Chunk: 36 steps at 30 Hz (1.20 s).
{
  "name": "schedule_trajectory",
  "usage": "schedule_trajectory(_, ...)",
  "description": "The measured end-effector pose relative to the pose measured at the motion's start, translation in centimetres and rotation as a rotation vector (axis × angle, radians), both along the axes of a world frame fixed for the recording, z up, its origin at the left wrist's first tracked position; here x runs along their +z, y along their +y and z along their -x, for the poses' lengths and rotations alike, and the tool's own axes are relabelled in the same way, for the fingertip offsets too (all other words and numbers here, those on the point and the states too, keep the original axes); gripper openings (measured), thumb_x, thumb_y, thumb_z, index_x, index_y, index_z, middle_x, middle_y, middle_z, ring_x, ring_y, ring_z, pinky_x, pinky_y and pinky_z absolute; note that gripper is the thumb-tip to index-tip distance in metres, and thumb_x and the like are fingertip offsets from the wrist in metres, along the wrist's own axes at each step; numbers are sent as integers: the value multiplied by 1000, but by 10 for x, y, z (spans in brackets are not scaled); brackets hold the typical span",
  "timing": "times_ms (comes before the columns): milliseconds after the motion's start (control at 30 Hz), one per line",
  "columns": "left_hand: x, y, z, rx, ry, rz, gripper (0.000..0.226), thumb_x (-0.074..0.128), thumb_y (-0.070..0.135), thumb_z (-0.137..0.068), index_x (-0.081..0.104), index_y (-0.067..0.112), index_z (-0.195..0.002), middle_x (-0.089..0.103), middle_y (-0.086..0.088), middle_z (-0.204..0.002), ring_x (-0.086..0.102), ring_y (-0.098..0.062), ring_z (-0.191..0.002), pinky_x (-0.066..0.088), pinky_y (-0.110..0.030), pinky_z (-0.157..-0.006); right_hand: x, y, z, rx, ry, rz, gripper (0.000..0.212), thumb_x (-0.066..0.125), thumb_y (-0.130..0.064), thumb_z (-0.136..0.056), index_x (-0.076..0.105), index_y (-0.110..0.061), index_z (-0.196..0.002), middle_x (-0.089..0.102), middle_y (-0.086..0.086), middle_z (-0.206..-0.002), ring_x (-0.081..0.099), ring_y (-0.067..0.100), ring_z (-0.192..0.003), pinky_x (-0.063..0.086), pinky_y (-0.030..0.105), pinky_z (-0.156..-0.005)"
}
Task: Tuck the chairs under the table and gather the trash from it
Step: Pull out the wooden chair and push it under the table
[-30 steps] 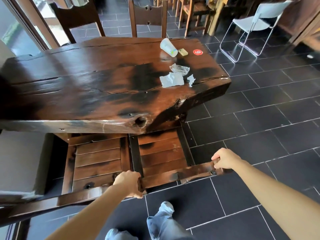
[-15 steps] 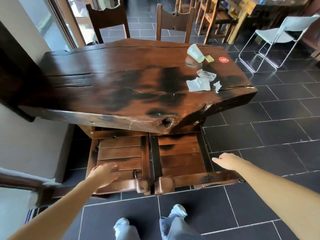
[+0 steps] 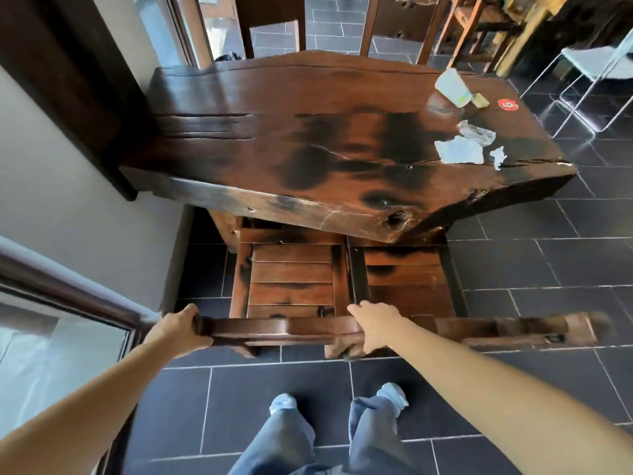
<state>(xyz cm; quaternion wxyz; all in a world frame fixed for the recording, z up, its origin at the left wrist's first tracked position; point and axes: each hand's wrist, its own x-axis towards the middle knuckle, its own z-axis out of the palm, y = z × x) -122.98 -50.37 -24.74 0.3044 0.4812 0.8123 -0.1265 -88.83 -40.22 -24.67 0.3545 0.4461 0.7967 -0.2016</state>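
The table [image 3: 274, 132] is a thick slab of dark, glossy wood with a wavy raw edge, long cracks and a knot hole near the front. Two slatted wooden chairs are standing at its near side with only the front of their seats under the slab: the left chair [image 3: 291, 279] and the right chair [image 3: 407, 279], their carved top rails side by side.

The left hand [image 3: 178, 329] is gripping the left end of the left chair's top rail, fingers wrapped round it. The right hand [image 3: 375, 329] is curling over the other end of that rail, just where it is meeting the right chair's back.

The trash is lying at the table's far right corner: a clear plastic cup [image 3: 452, 87] on its side, a small yellowish block [image 3: 479, 99] touching it, a crinkled wrapper [image 3: 478, 132], a flat torn paper [image 3: 459, 150] and a little scrap [image 3: 498, 157]. A round red sticker [image 3: 507, 104] is sitting nearby.

Half a second ago the right hand was hovering open over the right chair's back and the left hand was reaching over the left chair's seat; now both are holding the left chair. The trash is lying as before.
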Motion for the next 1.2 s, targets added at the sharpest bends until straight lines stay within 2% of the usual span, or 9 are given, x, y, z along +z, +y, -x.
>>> schedule_trajectory(100, 4, -2, -6, 66, -19, -37, 48, 68, 33, -75, 50, 16, -116, 64, -13, -111, 60, -32, -102, 45, -30, -75, 0, -3, -2, -10, -10, -76, 63, 73, -24, -75, 47, -19, -132, 55, 8, -130, 57, 32, -115, 50, 40, -91)
schedule_trajectory(233, 4, -11, -11, 118, -14, -94, 48, 68, 31, -73, 52, 16, -116, 64, -13, -109, 61, -32, -101, 44, -30, -74, 6, -5, -2, -48, -17, -47, 72, 71, -20, -79, 40, -23, -143, 52, 8, -139, 53, 31, -122, 48, 36, -96)
schedule_trajectory(400, 1, -25, -21, 119, 0, -76, 49, 69, 32, -73, 51, 15, -116, 62, -12, -111, 59, -32, -103, 45, -31, -78, 9, -13, -13, -47, -10, -54, 67, 72, -22, -78, 45, -24, -139, 57, 6, -133, 57, 29, -116, 50, 34, -90)
schedule_trajectory(667, -3, -32, -27, 89, 7, -27, 52, 69, 37, -76, 50, 12, -118, 61, -12, -115, 60, -30, -104, 49, -32, -84, 5, -18, -27, 8, 39, -47, 62, 71, -28, -78, 48, -20, -135, 58, 7, -130, 57, 30, -115, 49, 38, -95)
schedule_trajectory(767, -4, -26, -24, 67, 19, 36, 56, 68, 40, -77, 48, 11, -120, 59, -13, -119, 60, -28, -108, 48, -29, -87, -1, -16, -33, 18, 74, -77, 71, 68, -29, -79, 37, -19, -142, 57, 5, -132, 54, 28, -120, 29, 48, -112)
schedule_trajectory(867, -5, -17, -19, 73, 10, 94, 58, 73, 46, -71, 53, 11, -113, 58, -9, -103, 61, -24, -95, 48, -27, -77, -4, -17, -44, -1, 106, -106, 79, 67, -36, -82, 25, -22, -147, 55, 1, -134, 51, 25, -125, 5, 56, -118)
schedule_trajectory(1033, -15, -21, -23, 87, 40, 30, 41, 66, 39, -80, 53, 7, -103, 63, -15, -110, 61, -32, -101, 48, -31, -80, -8, -20, -49, -19, 137, -168, 60, 69, -26, -79, 43, -25, -134, 63, 1, -120, 57, 24, -115, -2, 58, -115)
schedule_trajectory(1133, -11, -25, -27, 94, 51, 0, 31, 64, 37, -81, 48, 13, -91, 64, -13, -106, 62, -31, -97, 44, -29, -72, -11, -20, -47, -37, 136, -189, 58, 71, -28, -77, 48, -26, -130, 65, 2, -116, 59, 25, -114, 0, 56, -116)
schedule_trajectory(1200, -10, -27, -28, 106, 57, -35, 31, 66, 37, -80, 54, 15, -99, 66, -12, -107, 62, -30, -97, 43, -28, -72, -11, -20, -46, -23, 135, -195, 59, 72, -30, -76, 49, -24, -130, 65, 3, -116, 59, 26, -114, 2, 54, -117)
